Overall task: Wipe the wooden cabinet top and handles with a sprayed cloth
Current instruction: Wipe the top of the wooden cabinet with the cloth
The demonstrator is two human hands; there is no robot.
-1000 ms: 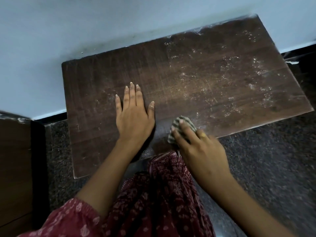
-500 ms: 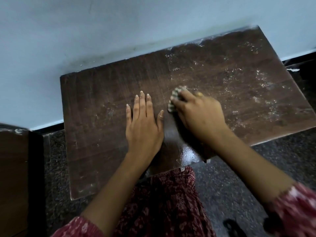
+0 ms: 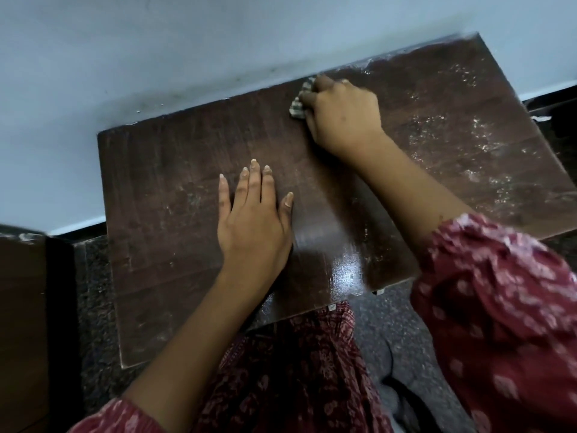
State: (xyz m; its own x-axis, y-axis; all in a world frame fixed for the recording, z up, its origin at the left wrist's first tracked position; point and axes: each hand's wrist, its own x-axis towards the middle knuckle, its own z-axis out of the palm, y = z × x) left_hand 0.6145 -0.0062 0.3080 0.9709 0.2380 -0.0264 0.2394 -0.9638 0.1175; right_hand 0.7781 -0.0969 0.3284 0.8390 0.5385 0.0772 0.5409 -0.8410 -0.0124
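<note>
Dark wooden cabinet top (image 3: 187,170) against a pale wall (image 3: 156,42), right hand (image 3: 342,115) clenched on a checked cloth (image 3: 299,103) at its far edge, left hand (image 3: 253,223) released, flat mid-surface, white dust specks (image 3: 452,135) right of the cloth

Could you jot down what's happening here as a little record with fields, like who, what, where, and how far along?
surface: wooden cabinet top, dark brown, set against a pale wall
left hand: flat on the top, fingers spread, holding nothing
right hand: pressing a checked cloth at the back edge by the wall
wiped part: glossy wet strip near the front edge
left to do: white dusty specks on the right side
handles: not visible
clothing: red patterned sleeve
</note>
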